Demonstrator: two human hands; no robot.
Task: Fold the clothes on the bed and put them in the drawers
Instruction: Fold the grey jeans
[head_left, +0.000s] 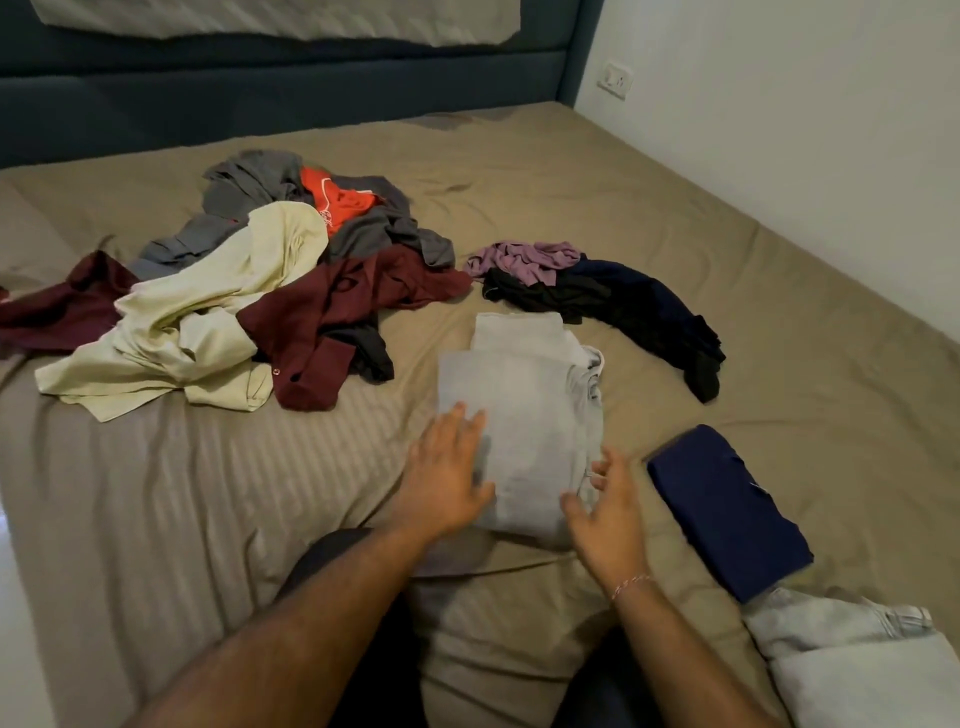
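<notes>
I take the grey folded garment (519, 415) as my landmark; it lies flat on the tan bed sheet (571, 182), right in front of me. My left hand (447, 467) rests on its near left part, with the fingers straight and spread, flat on the cloth and gripping nothing. My right hand (608, 512) is at the near right edge of the same garment, with the fingers apart and a little bent. I cannot tell if the fingertips touch the cloth or only hover above it; the hand holds nothing. On this wrist there is a thin thread bracelet (631, 583).

To the right of the grey garment, just beside my right hand, lies a dark blue folded garment (727, 512). Nearer to me than this one, at the lower right corner, is a pale folded piece (852, 660), maybe light denim.

To the left and farther from the grey garment there is a loose pile: a cream garment (208, 322) on top, a maroon shirt (337, 317), grey clothes (249, 192) and an orange piece (337, 200) behind them. Just beyond the far edge of the grey garment lies a smaller heap: a lilac piece (524, 257), a black piece (545, 296) and a dark navy garment (660, 312), which stretches to the right.

Behind everything stands the dark blue headboard (260, 93), and on the white wall to the right is a socket (614, 79).
</notes>
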